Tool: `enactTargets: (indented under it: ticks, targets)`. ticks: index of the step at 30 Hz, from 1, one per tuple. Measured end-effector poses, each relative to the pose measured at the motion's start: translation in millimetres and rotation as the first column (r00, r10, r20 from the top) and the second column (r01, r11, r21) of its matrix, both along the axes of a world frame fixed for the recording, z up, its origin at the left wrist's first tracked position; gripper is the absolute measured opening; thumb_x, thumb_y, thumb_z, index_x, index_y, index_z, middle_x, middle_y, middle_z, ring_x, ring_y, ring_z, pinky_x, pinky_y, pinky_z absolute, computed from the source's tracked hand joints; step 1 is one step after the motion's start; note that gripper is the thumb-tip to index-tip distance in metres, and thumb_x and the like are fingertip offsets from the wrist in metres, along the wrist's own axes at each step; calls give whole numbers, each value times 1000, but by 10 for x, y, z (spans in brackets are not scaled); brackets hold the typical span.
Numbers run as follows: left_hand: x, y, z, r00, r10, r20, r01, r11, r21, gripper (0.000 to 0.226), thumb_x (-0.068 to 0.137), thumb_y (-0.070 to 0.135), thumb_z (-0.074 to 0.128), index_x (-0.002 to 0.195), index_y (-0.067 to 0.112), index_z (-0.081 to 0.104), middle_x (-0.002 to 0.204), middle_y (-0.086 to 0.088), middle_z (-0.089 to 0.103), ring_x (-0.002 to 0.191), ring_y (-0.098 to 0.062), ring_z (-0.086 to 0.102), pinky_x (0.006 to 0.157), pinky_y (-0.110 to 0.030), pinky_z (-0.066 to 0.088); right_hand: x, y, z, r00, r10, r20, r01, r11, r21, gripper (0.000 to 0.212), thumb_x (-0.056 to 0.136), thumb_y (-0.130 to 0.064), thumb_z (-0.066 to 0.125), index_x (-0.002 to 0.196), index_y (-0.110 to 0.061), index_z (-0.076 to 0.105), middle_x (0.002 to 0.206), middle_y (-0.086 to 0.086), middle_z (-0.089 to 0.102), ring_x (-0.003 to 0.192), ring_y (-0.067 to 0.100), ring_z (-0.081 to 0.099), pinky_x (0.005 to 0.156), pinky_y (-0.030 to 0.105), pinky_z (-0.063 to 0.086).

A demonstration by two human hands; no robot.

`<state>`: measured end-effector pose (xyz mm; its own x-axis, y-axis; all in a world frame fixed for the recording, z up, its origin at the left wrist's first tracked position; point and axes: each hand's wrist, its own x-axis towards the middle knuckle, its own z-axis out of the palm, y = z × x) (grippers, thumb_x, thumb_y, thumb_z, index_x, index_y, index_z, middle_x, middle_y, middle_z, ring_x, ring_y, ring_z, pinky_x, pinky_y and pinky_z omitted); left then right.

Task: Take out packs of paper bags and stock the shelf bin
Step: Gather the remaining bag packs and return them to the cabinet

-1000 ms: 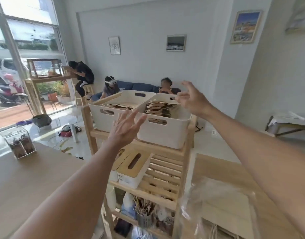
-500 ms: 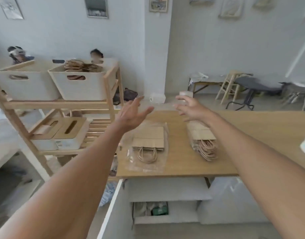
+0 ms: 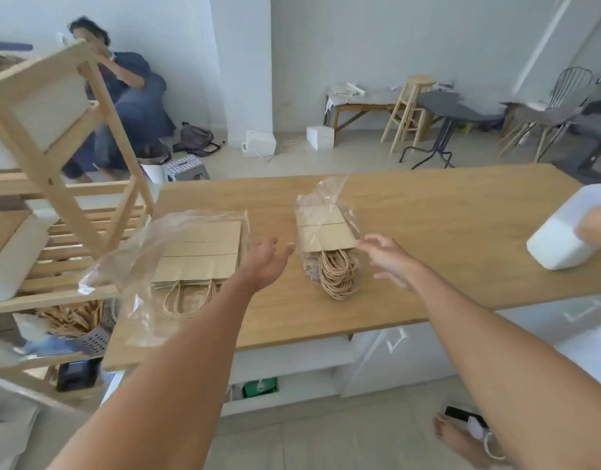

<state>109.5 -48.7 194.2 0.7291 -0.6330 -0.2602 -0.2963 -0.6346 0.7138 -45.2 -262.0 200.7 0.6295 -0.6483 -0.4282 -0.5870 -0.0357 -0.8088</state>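
Observation:
Two packs of brown paper bags in clear plastic lie on the wooden table (image 3: 428,212). The left pack (image 3: 204,252) lies flat with its wrapper loose and open toward me. The thicker right pack (image 3: 326,239) has a bundle of twine handles sticking out toward me. My left hand (image 3: 268,262) hovers between the two packs with relaxed fingers, holding nothing. Just right of the thicker pack's handles, my right hand (image 3: 389,259) hangs spread and empty. The wooden shelf unit (image 3: 68,184) stands at the left; its bins are out of view.
A white plastic jug (image 3: 564,235) lies at the table's right edge with another person's hand on it. A person sits on the floor behind the shelf. A stool, a round dark table and chairs stand at the back right. White cabinets sit under the table.
The view has swung from the shelf bins to the table and moved closer. Both hands have dropped from near the bins to either side of the thicker pack.

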Motion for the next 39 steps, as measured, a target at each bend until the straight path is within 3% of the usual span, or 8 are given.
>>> enactTargets:
  ticks: [5,10,14,19,24,27,31,39]
  targets:
    - [183,-465,-453,992,104,-65,-101,993,55,62,110,46,40,156,5,45,161,-19,45,151,-35,38,123,-45,29,376,-502,-504,994,-108,-1,108,992,62,70,98,-54,63,157,-24,38,153,5,49,133,30,52,103,49,48]
    - [204,-853,-660,948,161,-275,-175,984,-26,69,108,58,36,153,8,50,157,-19,50,144,-36,47,122,-48,32,615,-791,-890,988,-147,42,129,952,278,51,96,-55,64,132,-19,63,105,6,72,81,23,66,69,37,53]
    - [107,-1104,-609,857,166,-488,-229,971,-73,65,111,52,34,157,7,42,156,-19,51,132,-31,56,117,-47,37,617,-871,-927,988,-143,66,109,923,369,36,100,-35,66,126,-10,67,94,8,73,77,23,66,66,37,55]
    - [111,-1051,-597,714,188,-675,-342,934,-102,43,106,44,49,128,8,58,107,-8,70,86,-20,65,75,-34,49,490,-887,-871,996,-84,22,65,890,452,37,96,-36,72,119,-7,70,89,12,74,76,27,69,64,38,60]
    - [-29,-784,-648,643,178,-745,-365,926,-94,32,95,35,69,111,8,69,73,-3,75,72,-22,66,77,-37,53,269,-771,-865,999,-44,16,32,894,446,45,88,-41,80,117,-7,73,105,17,77,85,29,71,82,45,63]
    - [-226,-551,-645,612,179,-770,-382,920,-91,27,93,35,75,101,10,71,72,-3,74,69,-21,64,80,-38,54,82,-577,-845,1000,-20,9,15,899,437,48,85,-42,84,118,-9,72,113,18,78,89,31,73,83,47,64]
    - [-588,-96,-546,589,206,-782,-427,900,-84,29,88,31,83,102,8,72,99,-11,73,86,-29,68,91,-46,59,-316,-152,-723,1000,16,5,-17,899,437,53,83,-41,87,120,-8,70,113,19,76,89,35,75,74,46,65]
    - [-1722,1255,-555,545,210,-811,-405,914,-36,41,89,26,83,119,4,68,119,-12,64,77,-23,64,67,-36,58,-1436,1054,-709,995,100,-21,-78,878,472,45,87,-34,84,122,-11,68,108,17,68,73,30,72,78,47,64]
